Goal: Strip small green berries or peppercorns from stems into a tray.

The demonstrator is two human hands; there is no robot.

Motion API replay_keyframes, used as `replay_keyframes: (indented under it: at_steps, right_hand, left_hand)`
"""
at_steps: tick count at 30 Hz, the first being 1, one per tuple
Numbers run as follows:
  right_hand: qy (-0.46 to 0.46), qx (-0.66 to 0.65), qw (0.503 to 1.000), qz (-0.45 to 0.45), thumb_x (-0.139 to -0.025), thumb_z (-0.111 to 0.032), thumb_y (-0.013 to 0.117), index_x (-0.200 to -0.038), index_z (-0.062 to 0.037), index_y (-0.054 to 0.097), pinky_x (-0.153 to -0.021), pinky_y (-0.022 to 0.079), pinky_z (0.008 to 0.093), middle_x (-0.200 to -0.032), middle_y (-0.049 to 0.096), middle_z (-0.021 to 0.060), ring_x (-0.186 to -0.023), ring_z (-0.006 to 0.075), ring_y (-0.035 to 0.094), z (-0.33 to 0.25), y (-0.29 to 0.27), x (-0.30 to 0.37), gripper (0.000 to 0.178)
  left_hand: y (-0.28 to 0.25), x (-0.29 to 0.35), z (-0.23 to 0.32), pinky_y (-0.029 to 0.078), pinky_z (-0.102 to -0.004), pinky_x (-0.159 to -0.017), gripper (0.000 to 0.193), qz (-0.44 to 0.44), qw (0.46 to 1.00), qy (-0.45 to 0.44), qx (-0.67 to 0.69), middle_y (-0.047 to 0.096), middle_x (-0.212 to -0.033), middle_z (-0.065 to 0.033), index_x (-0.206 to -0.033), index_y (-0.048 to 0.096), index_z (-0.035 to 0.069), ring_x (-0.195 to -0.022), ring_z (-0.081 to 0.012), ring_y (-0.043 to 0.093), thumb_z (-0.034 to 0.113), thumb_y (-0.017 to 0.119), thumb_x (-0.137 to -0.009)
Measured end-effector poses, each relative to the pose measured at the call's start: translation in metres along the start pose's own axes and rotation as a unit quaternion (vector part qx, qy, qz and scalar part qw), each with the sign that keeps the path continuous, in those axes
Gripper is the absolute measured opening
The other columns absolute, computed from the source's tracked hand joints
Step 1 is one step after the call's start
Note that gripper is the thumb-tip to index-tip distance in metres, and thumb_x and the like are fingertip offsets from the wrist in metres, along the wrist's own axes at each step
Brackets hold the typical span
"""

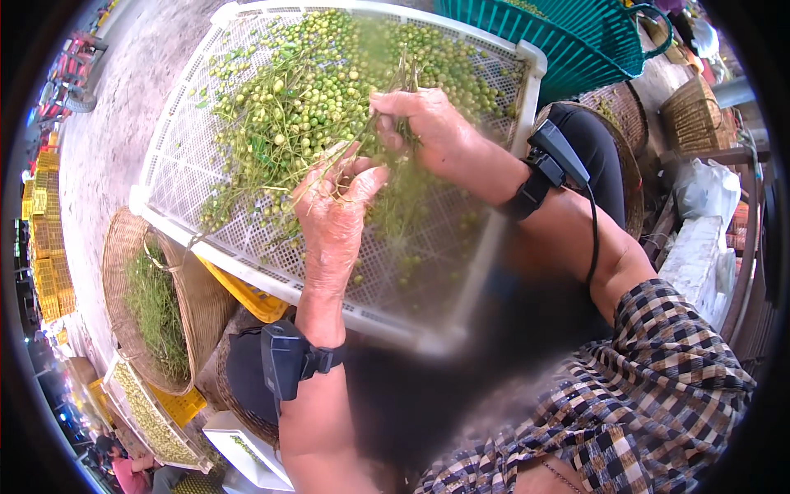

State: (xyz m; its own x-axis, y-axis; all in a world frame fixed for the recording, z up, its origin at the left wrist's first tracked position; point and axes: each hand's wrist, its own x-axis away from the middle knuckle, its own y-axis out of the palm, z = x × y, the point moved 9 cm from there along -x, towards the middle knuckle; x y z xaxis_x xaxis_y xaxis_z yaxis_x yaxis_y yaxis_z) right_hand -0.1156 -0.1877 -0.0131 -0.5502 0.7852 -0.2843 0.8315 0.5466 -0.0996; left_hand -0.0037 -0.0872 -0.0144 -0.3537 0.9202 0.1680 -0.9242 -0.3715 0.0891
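Observation:
A white mesh tray (177, 169) lies tilted before me, heaped with small round green fruits (309, 111) on thin, tangled stems. Over the middle of the heap, my left hand (333, 202) has its fingers curled round a few thin stems (341, 152). Just right of it and farther off, my right hand (424, 123) pinches a small bunch of upright stems (405, 74) between thumb and fingers. The two hands are close but apart. A hazy smear over the picture blurs the tray's right part and the stalks below my right hand.
Left of the tray stands a wicker basket (206, 309) holding bare green stems (156, 317). A teal plastic basket (568, 53) sits beyond the far right corner. Yellow crates (45, 239) are stacked far left. At lower left, a person (132, 469) is near another tray (148, 412).

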Motion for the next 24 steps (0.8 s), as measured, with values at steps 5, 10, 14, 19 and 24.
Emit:
replay_keyframes:
  at_steps: [5, 10, 14, 19, 24]
  right_hand:
    - [-0.126, 0.073, 0.989, -0.029, -0.079, 0.004, 0.058, -0.104, -0.0050, 0.055, -0.049, 0.045, 0.0300, -0.070, 0.057, 0.0085, -0.058, 0.0198, 0.057, -0.011, 0.015, 0.009, 0.027]
    - [0.018, -0.073, 0.997, -0.014, -0.077, 0.002, 0.061, -0.095, -0.0003, 0.057, -0.050, 0.043, 0.0323, -0.067, 0.057, 0.0070, -0.055, 0.0178, 0.056, -0.006, 0.016, -0.004, 0.018]
    - [0.209, -0.268, 0.929, 0.147, -0.083, -0.016, 0.062, -0.066, -0.0038, 0.059, -0.047, 0.039, 0.0294, -0.058, 0.055, 0.0041, -0.052, 0.0146, 0.051, 0.014, -0.010, -0.008, 0.021]
    - [0.183, -0.233, 0.948, 0.119, -0.085, -0.015, 0.058, -0.075, -0.0046, 0.059, -0.048, 0.038, 0.0279, -0.065, 0.056, 0.0042, -0.059, 0.0142, 0.054, 0.011, -0.060, -0.004, 0.014]
    - [0.304, -0.143, 0.939, 0.075, -0.083, -0.015, 0.057, -0.079, -0.0048, 0.062, -0.053, 0.046, 0.0282, -0.072, 0.061, 0.0071, -0.069, 0.0150, 0.057, 0.022, -0.046, 0.025, 0.012]
  left_hand:
    - [-0.004, -0.013, -0.006, 0.030, -0.0183, -0.043, 0.015, -0.052, 0.998, -0.012, -0.028, 0.058, -0.069, -0.0016, -0.091, 0.062, 0.000, -0.050, -0.0057, 0.045, 0.008, 0.064, -0.079]
    - [-0.010, -0.020, 0.010, 0.032, -0.0223, -0.047, 0.003, -0.082, 0.992, -0.024, -0.087, 0.053, -0.063, 0.0012, -0.073, 0.062, 0.002, -0.051, -0.0055, 0.045, 0.002, 0.060, -0.076]
    - [-0.021, -0.026, 0.017, 0.028, -0.0186, -0.043, 0.005, -0.099, 0.976, 0.042, -0.191, 0.056, -0.063, 0.0006, -0.081, 0.063, 0.001, -0.048, -0.0040, 0.043, 0.005, 0.060, -0.080]
    - [-0.031, -0.022, 0.012, 0.045, -0.0186, -0.044, 0.013, -0.090, 0.980, 0.002, -0.179, 0.060, -0.069, -0.0042, -0.087, 0.064, -0.002, -0.057, -0.0092, 0.058, 0.008, 0.056, -0.086]
    - [-0.031, -0.007, -0.034, 0.055, -0.0241, -0.050, 0.015, -0.124, 0.984, -0.119, 0.052, 0.060, -0.077, -0.0087, -0.087, 0.061, -0.001, -0.060, -0.0135, 0.060, 0.013, 0.056, -0.088]
